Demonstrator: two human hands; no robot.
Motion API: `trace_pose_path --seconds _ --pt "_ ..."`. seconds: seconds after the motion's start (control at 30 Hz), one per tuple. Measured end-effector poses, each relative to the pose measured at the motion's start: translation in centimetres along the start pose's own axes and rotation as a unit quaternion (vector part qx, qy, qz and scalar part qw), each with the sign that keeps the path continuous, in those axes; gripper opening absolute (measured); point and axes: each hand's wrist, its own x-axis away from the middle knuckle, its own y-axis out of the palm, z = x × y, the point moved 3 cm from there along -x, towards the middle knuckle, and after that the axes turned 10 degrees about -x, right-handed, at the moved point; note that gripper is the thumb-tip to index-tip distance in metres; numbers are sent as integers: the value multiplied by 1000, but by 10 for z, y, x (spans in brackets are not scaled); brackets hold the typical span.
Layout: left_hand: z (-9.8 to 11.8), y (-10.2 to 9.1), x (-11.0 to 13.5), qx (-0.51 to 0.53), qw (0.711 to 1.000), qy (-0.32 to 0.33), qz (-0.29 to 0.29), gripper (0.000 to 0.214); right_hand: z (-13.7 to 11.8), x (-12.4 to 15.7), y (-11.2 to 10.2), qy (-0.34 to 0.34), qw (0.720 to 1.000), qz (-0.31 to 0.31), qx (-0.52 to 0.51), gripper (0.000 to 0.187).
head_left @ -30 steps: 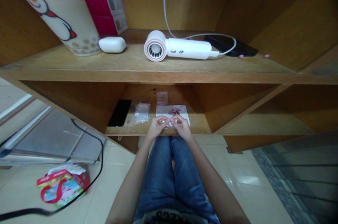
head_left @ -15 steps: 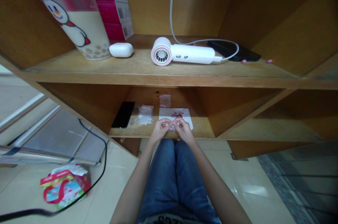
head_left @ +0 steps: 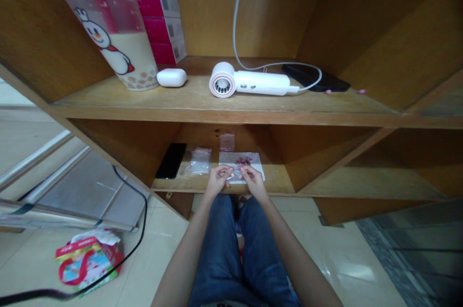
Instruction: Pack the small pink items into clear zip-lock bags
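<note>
Both my hands are at the front edge of the lower shelf (head_left: 278,184). My left hand (head_left: 217,179) and my right hand (head_left: 253,181) are closed in a pinch on a small clear plastic bag (head_left: 235,174) between them. Under it lies a white sheet (head_left: 241,161) with small pink pieces (head_left: 243,160) on it. A pile of clear bags (head_left: 200,161) lies left of the sheet. Another small bag with pink contents (head_left: 226,142) sits further back.
A black phone (head_left: 171,160) lies at the lower shelf's left. On the upper shelf stand a snowman-printed bag (head_left: 115,32), pink boxes (head_left: 164,22), a white case (head_left: 171,77), a white corded hair dryer (head_left: 249,83) and a dark device (head_left: 314,77). A red package (head_left: 87,261) and black cable (head_left: 133,239) lie on the floor.
The view has shifted, so shelves sit lower and more to the right in the picture. My hands stay together on the small bag, with the fingers slightly further apart.
</note>
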Motion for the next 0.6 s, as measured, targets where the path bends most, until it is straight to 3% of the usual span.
trace_pose_path --seconds 0.23,0.33,0.47,0.6 --pt "2 -1 -1 14 1000 6 -12 42 -2 2 -2 3 1000 25 5 34" --pt "2 -3 -3 14 1000 11 -5 43 -9 0 -2 -23 998 18 53 34" --pt "1 -8 -4 28 998 24 45 44 -21 -5 -2 -53 986 -24 155 32" --pt "2 -10 -5 54 993 25 99 43 -24 -17 -2 -23 987 -73 141 28"
